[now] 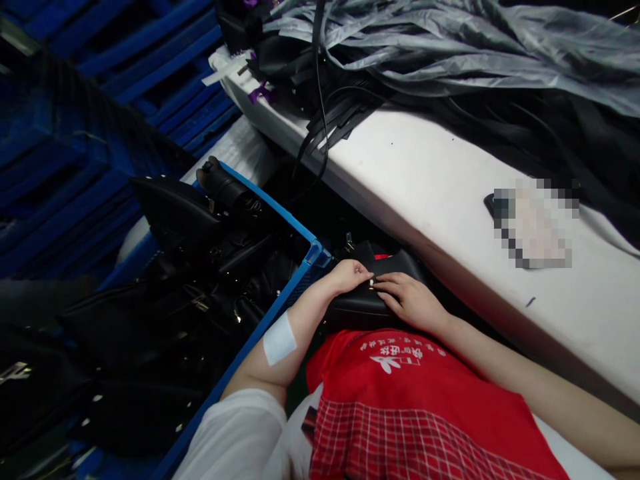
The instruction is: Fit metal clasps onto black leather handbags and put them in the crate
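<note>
1. Seen from above, held in the lap: black bag (357, 308), low against a red apron (415, 393) and just under the near edge of the white table (425, 180).
2. Left hand (350, 275) on the bag's upper edge, wrist bent inward, fingers curled down and clenched on the rim.
3. Left forearm angled up from the lower left, a white plaster (279, 339) stuck near the elbow, a white sleeve (240, 437) below it.
4. Right hand (409, 300) laid flat across the bag's top, fingers stretched toward the left hand, tips almost touching it; released, not closed round anything.
5. Right forearm bare, running in from the lower right beneath the table edge.
6. Just left of the black bag: blue crate (305, 267), packed with stacked bags (200, 267), all dark, metal fittings glinting here and there.
7. On the table, well apart from both hands: black straps (330, 113) trailing over the edge, grey plastic sheets (450, 47) heaped at the far side, and a blurred-out item (535, 220) lying alone.
</note>
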Motion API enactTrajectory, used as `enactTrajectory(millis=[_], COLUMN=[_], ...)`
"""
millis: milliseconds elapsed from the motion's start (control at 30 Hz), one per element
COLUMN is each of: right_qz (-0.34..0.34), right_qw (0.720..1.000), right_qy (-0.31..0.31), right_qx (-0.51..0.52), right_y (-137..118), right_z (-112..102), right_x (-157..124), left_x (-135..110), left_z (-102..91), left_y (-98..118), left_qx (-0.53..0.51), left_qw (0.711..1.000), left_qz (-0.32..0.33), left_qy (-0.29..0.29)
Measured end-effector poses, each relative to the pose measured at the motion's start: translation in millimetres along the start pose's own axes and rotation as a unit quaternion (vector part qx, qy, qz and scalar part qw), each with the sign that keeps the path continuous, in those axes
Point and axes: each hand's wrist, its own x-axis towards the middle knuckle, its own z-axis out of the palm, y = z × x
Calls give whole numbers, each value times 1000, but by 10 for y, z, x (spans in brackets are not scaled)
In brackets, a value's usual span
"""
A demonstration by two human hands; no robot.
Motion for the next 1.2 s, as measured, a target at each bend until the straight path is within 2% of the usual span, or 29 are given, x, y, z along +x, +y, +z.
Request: enactTrajectory(millis=[133,200,300,367,600,767,933,1000,1200], right_qz=[-5,-1,13,18,29,30,33,32,27], right_qw=[1000,1000,1000,1000,1000,999,999,999,999], right_qy=[-2,-7,-7,-6,-5,-15,-21,-21,-20], right_qx=[7,6,6,7,-2,-11,-15,-13,-5], right_y=[-34,-41,-40,-37,-18,-2,-9,-11,11], right_z=[20,30,46,57,92,85,72,70,75], right_x=[24,39,60,73,88,85,85,86,92], left_x=[-155,-249,-367,-410,-419,-394,-372,-366,-328], left_z=[20,30,37,41,74,74,78,91,143], left_y=[-49,-70,-97,-103,-13,113,216,237,235], left_qx=[40,82,188,258,435,445,493,496,474], left_qw=[997,990,961,939,875,868,839,837,856], left_qz=[47,95,181,209,209,219,231,229,205], left_qy=[43,62,90,91,47,5,-26,-27,-10])
